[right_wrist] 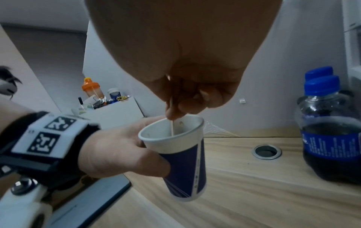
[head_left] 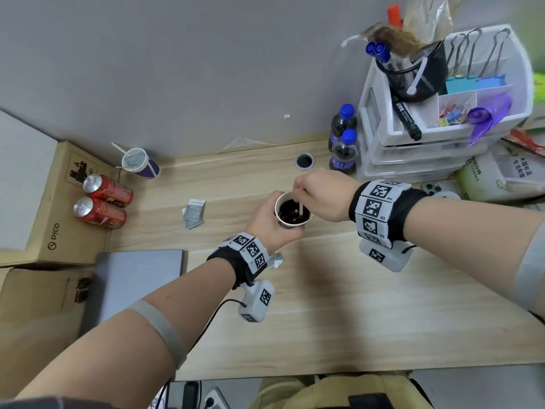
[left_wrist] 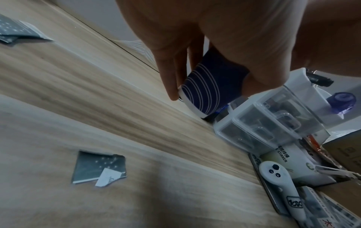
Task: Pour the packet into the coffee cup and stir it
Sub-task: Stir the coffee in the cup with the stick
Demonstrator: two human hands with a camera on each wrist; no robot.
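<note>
A navy-and-white paper coffee cup stands on the wooden desk, dark coffee inside. My left hand grips its side, fingers curled round it. My right hand hovers just above the rim and pinches a thin pale stirrer whose lower end dips into the coffee. A torn grey packet lies flat on the desk by my left wrist. More grey packets lie left of the cup.
Two cola bottles and a cable hole sit behind the cup. White drawer units crowd the right. Red cans, a second cup, cardboard boxes and a laptop stand left.
</note>
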